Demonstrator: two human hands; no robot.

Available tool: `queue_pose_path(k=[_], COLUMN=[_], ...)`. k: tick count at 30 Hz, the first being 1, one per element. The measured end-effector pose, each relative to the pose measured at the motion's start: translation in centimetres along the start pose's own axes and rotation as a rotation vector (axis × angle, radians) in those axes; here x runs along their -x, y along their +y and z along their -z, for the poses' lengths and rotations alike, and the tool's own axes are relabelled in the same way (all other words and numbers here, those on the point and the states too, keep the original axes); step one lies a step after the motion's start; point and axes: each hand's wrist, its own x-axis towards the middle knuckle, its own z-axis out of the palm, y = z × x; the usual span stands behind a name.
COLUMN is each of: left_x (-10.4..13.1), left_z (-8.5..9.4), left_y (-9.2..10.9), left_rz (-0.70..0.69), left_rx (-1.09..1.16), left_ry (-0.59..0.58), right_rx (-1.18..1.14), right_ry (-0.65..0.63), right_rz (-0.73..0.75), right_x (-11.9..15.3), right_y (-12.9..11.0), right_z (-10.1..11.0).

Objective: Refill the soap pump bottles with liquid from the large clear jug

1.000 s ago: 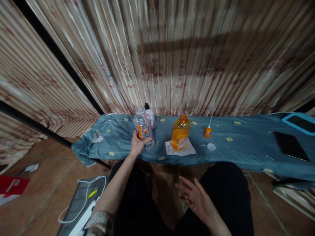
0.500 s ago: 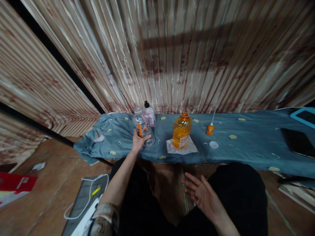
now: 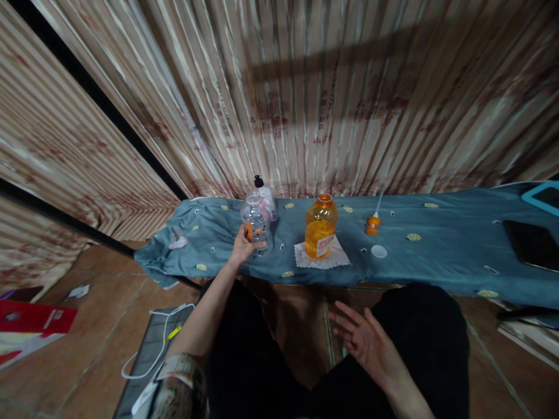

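Bottle (image 3: pixel 257 223) gripped by left hand (image 3: pixel 243 247) near cloth edge (image 3: pixel 314 276), right hand (image 3: pixel 367 343) splayed in free space

You can make out no words or numbers: the pale label (image 3: pixel 324 246) on the orange bottle (image 3: pixel 321 227), the orange print (image 3: pixel 249 230) on the clear bottle (image 3: pixel 261 247) to its left, and the reddish marks on the far curtain (image 3: pixel 297 87) are all too blurred.

The head camera looks forward and steeply down, over the wearer's own knees (image 3: pixel 421 331), onto the nearby bench (image 3: pixel 441 233), with the curtain (image 3: pixel 297 87) filling its upper half.
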Motion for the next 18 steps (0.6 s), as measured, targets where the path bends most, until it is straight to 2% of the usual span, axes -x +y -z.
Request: queue_pose_path(k=[7,13,18], left_x=[0.7,1.5,4.7], left_z=[0.8,1.0,1.5], left_y=[-0.5,-0.8,-0.3], left_rz=[0.030,-0.025,0.006], left_rx=[-0.032,-0.036,-0.066], left_ry=[0.068,0.082,0.231], right_rx=[0.022,0.067,0.142], right_ry=[0.026,0.040,0.076], right_rz=[0.045,0.102,0.194], right_x=[0.4,0.7,0.9], right_y=[-1.5,-3.0,-4.1], right_z=[0.9,1.5,2.1])
